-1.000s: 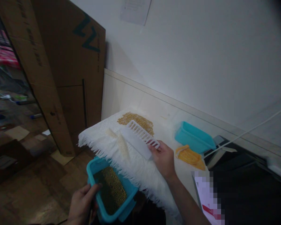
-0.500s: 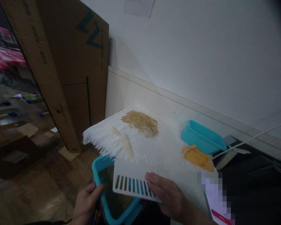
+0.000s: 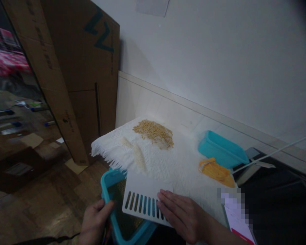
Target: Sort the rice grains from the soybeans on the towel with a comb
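two-handed, bottom centre: pinched the teal bin (image 3: 105, 187) by its rim with the left hand (image 3: 95, 217) and held the white slotted piece (image 3: 148, 183) over it with the right hand (image 3: 185, 217), fingers together. perhaps risked spilling beans (image 3: 121, 188) through one-sided grip.

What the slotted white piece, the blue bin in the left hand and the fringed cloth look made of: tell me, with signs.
Slotted white piece: probably plastic, matte; it looks thin and stiff with evenly cut slots.
Blue bin: likely moulded plastic, satin-looking, with a thick rounded rim.
Fringed cloth: woven textile, matte, with raised patterning and loose edge threads; fibre unclear.
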`<action>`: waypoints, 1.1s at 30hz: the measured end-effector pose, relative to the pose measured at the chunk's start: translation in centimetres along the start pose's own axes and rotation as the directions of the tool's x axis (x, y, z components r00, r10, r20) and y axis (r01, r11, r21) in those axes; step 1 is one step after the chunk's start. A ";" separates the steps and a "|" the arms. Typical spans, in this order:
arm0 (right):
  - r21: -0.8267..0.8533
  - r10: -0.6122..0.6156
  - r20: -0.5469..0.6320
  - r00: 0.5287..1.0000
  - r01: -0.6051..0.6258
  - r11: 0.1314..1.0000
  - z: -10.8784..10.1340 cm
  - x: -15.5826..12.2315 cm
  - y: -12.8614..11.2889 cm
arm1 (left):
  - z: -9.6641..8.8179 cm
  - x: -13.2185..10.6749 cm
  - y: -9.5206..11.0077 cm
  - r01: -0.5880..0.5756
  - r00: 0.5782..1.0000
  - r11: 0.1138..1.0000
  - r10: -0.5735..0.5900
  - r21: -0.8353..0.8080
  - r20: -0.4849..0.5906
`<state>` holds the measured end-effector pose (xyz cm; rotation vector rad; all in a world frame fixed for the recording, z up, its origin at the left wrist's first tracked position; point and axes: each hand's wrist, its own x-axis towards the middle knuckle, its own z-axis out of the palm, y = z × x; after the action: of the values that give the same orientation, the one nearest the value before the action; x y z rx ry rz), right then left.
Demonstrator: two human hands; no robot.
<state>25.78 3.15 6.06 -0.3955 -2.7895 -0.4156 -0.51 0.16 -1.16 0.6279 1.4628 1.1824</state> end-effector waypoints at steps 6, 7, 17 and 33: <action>0.054 0.056 -0.050 0.997 -0.053 0.997 0.8 1.0 1.2 | -0.2 0.3 -0.2 0.002 1.000 1.000 -0.002 0.010 -0.003; 0.066 0.055 -0.059 0.997 -0.051 0.997 0.9 1.3 1.5 | -0.3 0.2 -0.2 0.000 1.000 1.000 0.000 0.014 0.000; 0.096 0.063 -0.190 0.980 -0.045 0.994 3.1 3.5 4.4 | -0.2 0.0 0.3 0.014 1.000 0.999 -0.014 0.040 -0.019; 0.755 0.821 0.166 0.546 -0.606 0.251 -0.2 5.2 7.0 | 0.1 -0.1 0.5 0.045 0.999 0.999 -0.045 -0.008 -0.014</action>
<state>23.21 10.69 9.55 -1.2144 -1.8837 0.8489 -0.50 0.27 -0.67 0.5800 1.4764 1.1586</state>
